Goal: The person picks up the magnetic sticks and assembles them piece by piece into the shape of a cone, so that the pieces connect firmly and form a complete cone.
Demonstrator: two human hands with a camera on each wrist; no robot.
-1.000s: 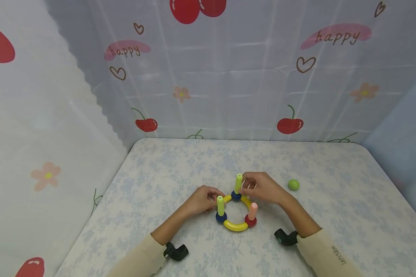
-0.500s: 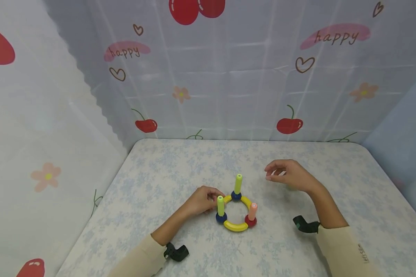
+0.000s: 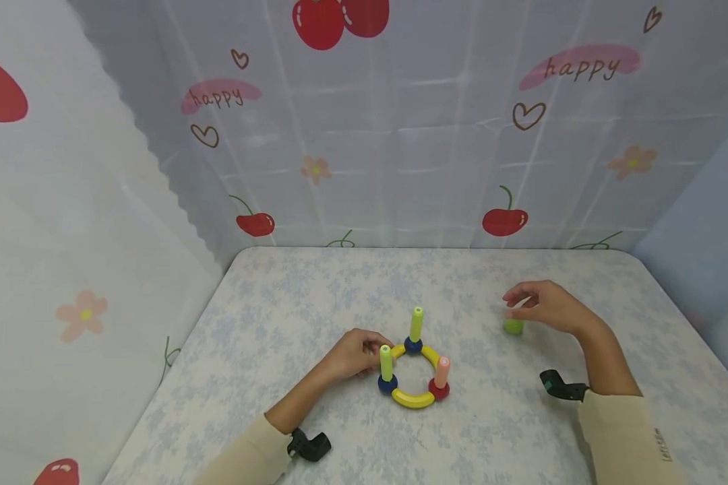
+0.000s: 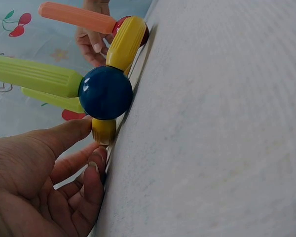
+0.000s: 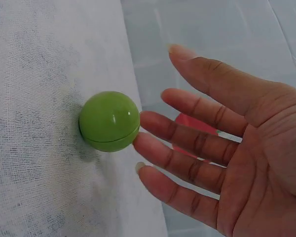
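Observation:
A ring of yellow curved rods [image 3: 413, 400] and balls lies on the table, with a blue ball [image 4: 106, 93] at its near left, another at the back and a red ball [image 3: 439, 389] at the right. Two light green sticks [image 3: 416, 325] rise from the blue balls, and an orange-pink stick [image 3: 441, 372] from the red one. My left hand [image 3: 353, 354] pinches the left yellow curved rod [image 4: 104, 131] between thumb and fingers. Over at the right, my right hand [image 3: 549, 306] hovers with spread fingers close around a green ball [image 5: 109, 121], not gripping it.
The pale, blue-patterned table [image 3: 315, 283] meets a printed curtain [image 3: 400, 135] along its back edge. Similar sheets hang at the left and right. Black camera mounts [image 3: 309, 445] sit at both wrists.
My right hand has left the back green stick and moved right to the green ball. The left hand and the ring have stayed in place.

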